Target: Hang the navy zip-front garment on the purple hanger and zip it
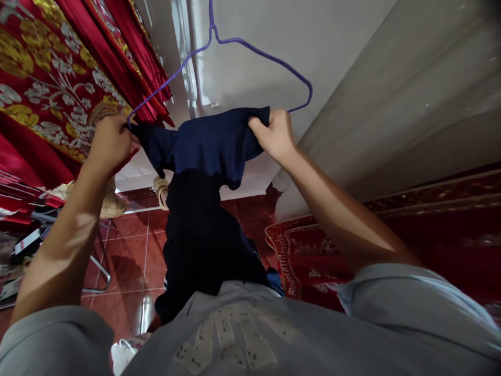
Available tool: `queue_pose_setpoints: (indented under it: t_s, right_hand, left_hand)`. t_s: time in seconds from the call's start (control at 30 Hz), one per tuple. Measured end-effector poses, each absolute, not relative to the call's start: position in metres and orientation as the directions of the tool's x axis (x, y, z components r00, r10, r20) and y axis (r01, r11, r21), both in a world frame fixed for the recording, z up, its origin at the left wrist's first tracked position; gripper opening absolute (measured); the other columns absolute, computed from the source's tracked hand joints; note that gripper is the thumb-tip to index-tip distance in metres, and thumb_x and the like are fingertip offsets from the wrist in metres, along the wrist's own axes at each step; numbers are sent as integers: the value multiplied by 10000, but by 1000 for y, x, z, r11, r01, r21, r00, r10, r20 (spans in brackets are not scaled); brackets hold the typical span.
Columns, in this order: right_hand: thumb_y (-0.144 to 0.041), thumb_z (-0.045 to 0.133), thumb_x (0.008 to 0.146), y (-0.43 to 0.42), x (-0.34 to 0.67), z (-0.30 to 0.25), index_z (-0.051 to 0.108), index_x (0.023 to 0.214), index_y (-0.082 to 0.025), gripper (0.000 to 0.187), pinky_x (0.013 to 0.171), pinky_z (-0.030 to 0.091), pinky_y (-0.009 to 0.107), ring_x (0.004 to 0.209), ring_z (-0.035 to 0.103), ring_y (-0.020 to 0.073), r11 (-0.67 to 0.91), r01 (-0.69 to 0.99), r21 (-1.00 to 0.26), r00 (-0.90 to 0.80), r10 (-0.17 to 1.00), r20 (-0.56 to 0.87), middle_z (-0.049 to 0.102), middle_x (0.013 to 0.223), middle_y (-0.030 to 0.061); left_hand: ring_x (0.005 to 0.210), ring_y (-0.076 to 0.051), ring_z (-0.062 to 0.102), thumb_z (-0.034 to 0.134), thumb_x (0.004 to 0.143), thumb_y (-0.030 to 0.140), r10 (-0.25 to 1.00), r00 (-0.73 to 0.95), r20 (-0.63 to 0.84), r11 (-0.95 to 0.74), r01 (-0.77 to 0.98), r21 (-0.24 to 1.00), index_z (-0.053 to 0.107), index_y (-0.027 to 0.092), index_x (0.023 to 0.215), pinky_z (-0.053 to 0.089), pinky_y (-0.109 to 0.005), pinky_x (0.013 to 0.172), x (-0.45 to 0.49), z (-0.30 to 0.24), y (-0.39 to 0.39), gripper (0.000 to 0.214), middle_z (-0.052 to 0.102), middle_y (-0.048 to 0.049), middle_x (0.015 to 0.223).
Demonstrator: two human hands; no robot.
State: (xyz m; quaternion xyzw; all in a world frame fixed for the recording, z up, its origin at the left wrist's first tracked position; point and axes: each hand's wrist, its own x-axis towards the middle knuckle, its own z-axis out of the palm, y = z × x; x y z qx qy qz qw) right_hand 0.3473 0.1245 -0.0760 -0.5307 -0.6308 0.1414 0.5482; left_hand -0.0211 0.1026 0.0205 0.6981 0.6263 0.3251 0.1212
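Note:
A dark blue garment (pixel 203 172) hangs in front of me, stretched between both hands. My left hand (pixel 109 142) is closed on its left edge, right at the left tip of a purple wire hanger (pixel 250 47). My right hand (pixel 274 134) pinches the garment's right upper edge, just below the hanger's right shoulder. The hanger's hook runs up out of view. The garment's lower part drops down against my grey shirt.
A red curtain with gold and silver flowers (pixel 50 78) hangs at the left. A pale wall (pixel 313 31) is behind the hanger. Red floor tiles (pixel 133 261), a red patterned rug (pixel 313 256), a sandal (pixel 161 189) and a metal chair leg (pixel 102 271) lie below.

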Motion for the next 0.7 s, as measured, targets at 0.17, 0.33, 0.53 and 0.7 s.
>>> queue_pose_setpoints:
  t_s: [0.17, 0.33, 0.53, 0.7]
  right_hand:
    - [-250, 621, 882, 130, 334, -83, 231, 550, -252, 512, 656, 511, 359, 627, 488, 171, 430, 453, -781, 117, 840, 530, 328, 547, -20]
    - [-342, 627, 910, 130, 327, -82, 233, 559, -250, 536, 633, 497, 335, 613, 459, 154, 451, 443, -775, 108, 831, 546, 311, 560, -20]
    - [-428, 631, 922, 127, 331, -81, 221, 569, -243, 571, 598, 477, 294, 609, 432, 131, 481, 411, -775, 115, 816, 567, 258, 569, -26]
    - [-377, 642, 908, 125, 333, -85, 250, 596, -241, 519, 622, 481, 306, 686, 481, 157, 460, 425, -780, 135, 820, 557, 283, 585, -18]
  left_hand:
    - [556, -122, 660, 376, 884, -38, 907, -193, 373, -174, 636, 752, 664, 125, 1093, 653, -438, 739, -18, 26, 103, 391, 632, -7, 695]
    - [661, -127, 725, 347, 866, -54, 795, -191, 576, -336, 652, 680, 687, 122, 1151, 656, -301, 625, -31, 36, 96, 478, 692, -25, 833]
    - [710, -137, 750, 433, 872, -1, 740, -109, 664, -403, 718, 567, 713, 149, 1138, 648, -255, 629, -30, 36, 72, 414, 714, -20, 875]
    - [744, -148, 738, 447, 927, 68, 716, -38, 697, -357, 838, 413, 713, 201, 1150, 636, -272, 683, -30, 22, 48, 372, 734, -40, 1042]
